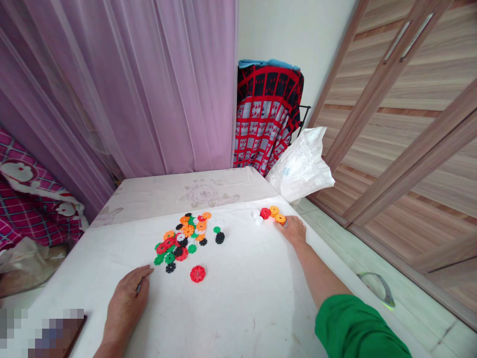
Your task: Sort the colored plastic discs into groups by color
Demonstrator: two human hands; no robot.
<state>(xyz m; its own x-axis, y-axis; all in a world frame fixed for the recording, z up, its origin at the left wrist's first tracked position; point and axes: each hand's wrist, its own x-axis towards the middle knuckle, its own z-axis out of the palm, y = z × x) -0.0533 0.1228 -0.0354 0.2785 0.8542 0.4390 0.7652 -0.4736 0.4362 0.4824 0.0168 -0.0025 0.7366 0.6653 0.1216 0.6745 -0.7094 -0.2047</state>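
Observation:
My left hand (pixel 130 293) rests near the front left of the white-covered table, with its fingers closed round a small dark piece (pixel 139 287) that shows only as a thin edge. Beyond its fingertips lies a loose pile of notched plastic discs (pixel 182 238) in red, green, orange, black and white. A red disc assembly (pixel 197 274) sits apart, to the right of this hand. Over at the right edge, my right hand (pixel 296 231) pinches at a yellow notched disc (pixel 280 219); its fingertips are partly hidden. Beside it are another yellow disc (pixel 274 211), a red disc (pixel 265 214) and white discs (pixel 258 218).
A white plastic bag (pixel 301 166) stands against the table's far right corner. Purple curtains (pixel 179 89) hang behind the table (pixel 238 308). To the right is a wooden wardrobe (pixel 410 124). A patterned red cloth (pixel 264 117) drapes at the back; a dark-edged object (pixel 76 335) lies front left.

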